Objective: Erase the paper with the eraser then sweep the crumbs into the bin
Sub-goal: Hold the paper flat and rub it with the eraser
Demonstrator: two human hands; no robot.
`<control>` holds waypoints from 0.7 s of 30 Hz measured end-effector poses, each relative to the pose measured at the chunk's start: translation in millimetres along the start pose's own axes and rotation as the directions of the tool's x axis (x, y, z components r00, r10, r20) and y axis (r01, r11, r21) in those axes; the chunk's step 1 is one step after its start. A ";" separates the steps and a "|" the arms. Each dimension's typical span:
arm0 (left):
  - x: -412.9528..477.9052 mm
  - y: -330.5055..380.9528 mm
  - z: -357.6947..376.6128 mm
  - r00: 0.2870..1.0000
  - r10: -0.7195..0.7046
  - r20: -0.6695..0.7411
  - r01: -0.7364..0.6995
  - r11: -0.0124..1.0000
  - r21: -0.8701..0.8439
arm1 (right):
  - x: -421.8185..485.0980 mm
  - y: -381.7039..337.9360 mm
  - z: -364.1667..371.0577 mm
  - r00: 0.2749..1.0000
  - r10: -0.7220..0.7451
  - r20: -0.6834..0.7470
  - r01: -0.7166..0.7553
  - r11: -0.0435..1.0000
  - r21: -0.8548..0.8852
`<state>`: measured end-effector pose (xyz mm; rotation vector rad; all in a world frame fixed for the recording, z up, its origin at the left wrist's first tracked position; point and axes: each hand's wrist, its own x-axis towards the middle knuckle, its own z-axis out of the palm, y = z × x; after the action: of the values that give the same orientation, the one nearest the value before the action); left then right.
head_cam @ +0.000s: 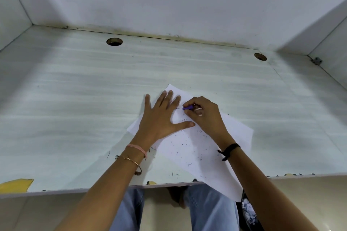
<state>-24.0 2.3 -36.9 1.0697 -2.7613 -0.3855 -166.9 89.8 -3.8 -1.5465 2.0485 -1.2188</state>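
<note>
A white sheet of paper point(199, 148) lies at an angle on the desk, its near corner hanging over the front edge. My left hand point(162, 116) rests flat on the sheet's upper left part, fingers spread. My right hand point(203, 113) pinches a small purple eraser point(187, 107) against the paper just right of my left fingertips. Dark eraser crumbs point(187, 144) are scattered over the lower half of the sheet, and a few lie on the desk near the front edge. A dark bin point(248, 212) with crumpled white paper shows below the desk at the right, partly hidden by my right arm.
The pale wood-grain desk point(75, 99) is boxed in by white walls at the back and both sides. Two round cable holes point(114, 41) sit near the back edge. Yellow tape point(16, 184) marks the front left edge. My legs in jeans are under the desk.
</note>
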 end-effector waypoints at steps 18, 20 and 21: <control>1.0 -0.6 3.1 1.000 -0.001 -0.019 0.002 0.999 0.033 | 21.0 1.0 -15.9 0.978 0.150 -0.144 -0.159 0.986 -0.052; 1.6 -1.2 4.0 1.000 0.001 -0.019 0.000 0.999 0.036 | 19.1 -3.4 -11.9 0.983 0.153 -0.104 -0.161 0.984 -0.078; 2.4 -1.6 4.8 1.000 0.004 -0.024 -0.003 0.999 0.045 | 14.8 -8.6 -5.4 0.991 0.129 -0.037 -0.133 0.985 -0.111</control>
<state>-25.9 0.4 -41.8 1.0728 -2.7627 -0.3100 -170.6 78.5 9.6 -1.4230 2.2347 -1.1015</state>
